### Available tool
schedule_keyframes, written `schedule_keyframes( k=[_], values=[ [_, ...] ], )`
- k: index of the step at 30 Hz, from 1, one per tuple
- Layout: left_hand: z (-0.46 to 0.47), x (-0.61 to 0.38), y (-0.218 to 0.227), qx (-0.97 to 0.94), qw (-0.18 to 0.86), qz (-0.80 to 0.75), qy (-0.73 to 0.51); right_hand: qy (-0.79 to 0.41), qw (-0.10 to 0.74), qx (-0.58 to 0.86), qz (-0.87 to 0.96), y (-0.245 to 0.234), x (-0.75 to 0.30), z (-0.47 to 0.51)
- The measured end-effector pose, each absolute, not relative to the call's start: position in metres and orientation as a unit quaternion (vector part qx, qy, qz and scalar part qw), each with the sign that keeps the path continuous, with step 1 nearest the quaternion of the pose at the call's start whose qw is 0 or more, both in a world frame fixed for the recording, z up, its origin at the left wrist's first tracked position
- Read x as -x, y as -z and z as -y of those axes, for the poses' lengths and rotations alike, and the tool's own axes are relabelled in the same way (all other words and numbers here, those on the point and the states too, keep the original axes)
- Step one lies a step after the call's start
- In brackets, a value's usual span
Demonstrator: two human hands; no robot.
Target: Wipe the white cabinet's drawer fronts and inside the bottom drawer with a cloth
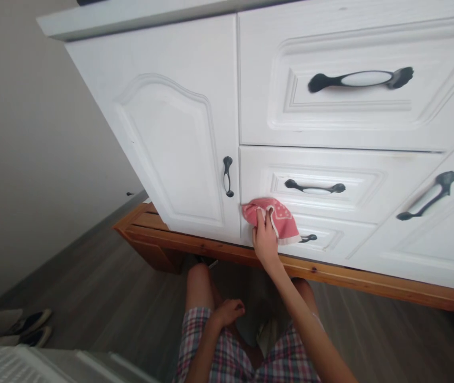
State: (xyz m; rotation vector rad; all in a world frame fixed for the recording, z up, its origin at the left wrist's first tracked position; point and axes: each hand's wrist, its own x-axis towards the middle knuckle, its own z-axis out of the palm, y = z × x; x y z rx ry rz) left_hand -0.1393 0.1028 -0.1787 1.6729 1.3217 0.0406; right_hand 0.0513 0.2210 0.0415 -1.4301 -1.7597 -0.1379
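A pink cloth (286,221) with a white edge and pale dots lies against the white drawer fronts. My right hand (266,236) grips it and presses it near the left edge of the bottom drawer (344,239). Part of that drawer's dark handle (309,238) is covered by the cloth. Just above is the middle drawer (366,165), with a dark and white handle (314,187). My left hand (229,313) rests over my left leg, its fingers loosely curled with nothing seen in them.
A cabinet door (171,143) is left of the drawers, another door (442,229) right. The cabinet sits on a wooden base (330,271) above a grey floor (103,314). Another person's shoes (35,327) show at lower left, near a white slatted object (63,367).
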Motion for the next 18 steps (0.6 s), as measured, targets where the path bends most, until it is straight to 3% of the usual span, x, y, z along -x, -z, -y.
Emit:
schedule_keyframes(
  k=[7,12,18],
  values=[
    [-0.099,0.14,0.167,-0.675,0.461,-0.577,-0.02,0.009,0.378,0.574,0.726,0.03,-0.048,-0.224],
    [-0.099,0.136,0.166,-0.682,0.455,-0.573,-0.009,0.021,0.392,0.574,0.718,0.079,-0.078,-0.2],
    [-0.098,0.139,0.17,-0.687,0.451,-0.569,0.003,0.042,0.417,0.65,0.634,0.103,-0.147,-0.177]
  ],
)
